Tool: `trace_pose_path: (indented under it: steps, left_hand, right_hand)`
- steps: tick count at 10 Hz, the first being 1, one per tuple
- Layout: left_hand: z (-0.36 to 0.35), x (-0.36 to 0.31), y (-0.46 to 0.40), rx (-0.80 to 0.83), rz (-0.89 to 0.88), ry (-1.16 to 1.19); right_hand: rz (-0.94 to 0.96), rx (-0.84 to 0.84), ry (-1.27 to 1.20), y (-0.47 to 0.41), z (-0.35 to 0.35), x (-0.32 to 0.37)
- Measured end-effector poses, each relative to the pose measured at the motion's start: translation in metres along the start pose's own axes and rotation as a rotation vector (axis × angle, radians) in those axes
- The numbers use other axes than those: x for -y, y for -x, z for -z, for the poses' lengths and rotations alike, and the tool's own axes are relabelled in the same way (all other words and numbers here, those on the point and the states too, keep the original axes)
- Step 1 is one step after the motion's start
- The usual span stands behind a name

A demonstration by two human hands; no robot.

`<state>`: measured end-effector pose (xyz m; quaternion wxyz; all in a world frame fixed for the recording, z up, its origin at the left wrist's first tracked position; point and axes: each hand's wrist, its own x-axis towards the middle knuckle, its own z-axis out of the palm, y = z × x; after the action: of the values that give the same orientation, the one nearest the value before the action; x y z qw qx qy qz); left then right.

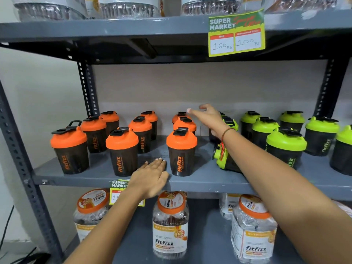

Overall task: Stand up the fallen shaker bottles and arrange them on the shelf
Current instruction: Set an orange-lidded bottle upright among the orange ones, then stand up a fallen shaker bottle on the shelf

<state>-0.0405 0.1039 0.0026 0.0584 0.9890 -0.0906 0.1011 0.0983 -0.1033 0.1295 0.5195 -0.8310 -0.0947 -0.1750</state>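
Several orange-lidded black shaker bottles (181,151) stand upright on the left half of the grey middle shelf (200,178). Green-lidded ones (285,147) stand on the right half. One green-lidded bottle (223,161) lies on its side near the shelf's front, partly hidden under my right forearm. My right hand (208,117) reaches far back above the shelf, fingers spread, holding nothing, beside a green-lidded bottle (231,122) behind my wrist. My left hand (150,175) lies flat on the shelf's front edge between two orange-lidded bottles, fingers extended.
Clear jars with orange lids (170,223) stand on the shelf below. More jars (129,6) fill the shelf above, where a price tag (236,33) hangs. Dark perforated uprights (87,88) frame the rack. A smaller price tag (118,189) hangs beside my left wrist.
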Motion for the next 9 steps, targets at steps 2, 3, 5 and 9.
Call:
trace_pose_path:
  steps: [2, 3, 5, 9]
  left_hand:
    - [0.000, 0.000, -0.001, 0.018, -0.001, -0.008]
    - [-0.001, 0.000, -0.001, 0.020, 0.000, -0.014]
    - [-0.001, 0.001, -0.002, 0.026, -0.007, -0.012]
    - [0.000, 0.001, -0.001, 0.024, -0.014, -0.019]
  right_hand:
    - [0.273, -0.036, 0.231, 0.037, 0.062, 0.016]
    - [0.323, 0.166, 0.653, 0.070, 0.080, 0.014]
    - [0.118, 0.361, 1.160, 0.114, 0.079, -0.011]
    - [0.148, 0.227, 0.840, 0.107, 0.089, -0.027]
